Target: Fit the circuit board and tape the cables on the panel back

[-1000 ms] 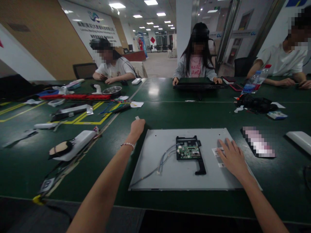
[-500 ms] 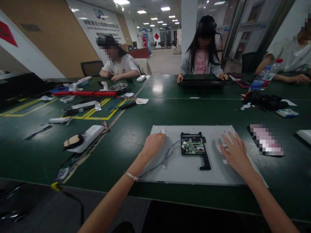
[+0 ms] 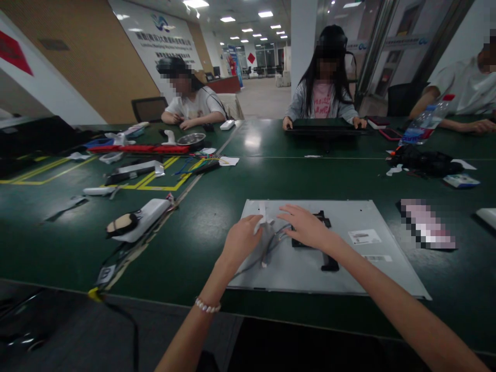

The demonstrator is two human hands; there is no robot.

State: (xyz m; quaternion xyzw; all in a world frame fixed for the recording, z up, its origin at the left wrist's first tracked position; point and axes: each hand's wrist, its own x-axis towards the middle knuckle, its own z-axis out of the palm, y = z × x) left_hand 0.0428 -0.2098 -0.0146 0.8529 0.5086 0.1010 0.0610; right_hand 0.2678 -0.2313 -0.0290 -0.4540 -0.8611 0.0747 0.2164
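A strip of white tape [image 3: 265,216] near the far left corner of the grey metal panel [image 3: 387,268], pinched at its near end between thumb and fingers of the left hand [image 3: 242,238], apparently kept taut over the bundle of thin wires [image 3: 271,243] to pin them to the sheet. Just to the right, the right hand [image 3: 306,227], palm down and fingers spread loosely, reaching across the black bracket [image 3: 328,261] and hiding most of the small circuit board beneath, fingertips close to the tape as if to press it flat; gripping nothing that can be made out. Panel flat on the dark green table [image 3: 217,191], near the front edge, presumably for reach. Two white labels [image 3: 364,236] bare on the panel's right half. Farther out: a white casing [image 3: 145,217] to the left, a water bottle [image 3: 426,124] far right, three other people seated at the far side. Compared with half a second ago: right hand moved from those labels, now uncovered, over to the board; left hand shifted slightly toward the middle; tape strip now lifted into view.
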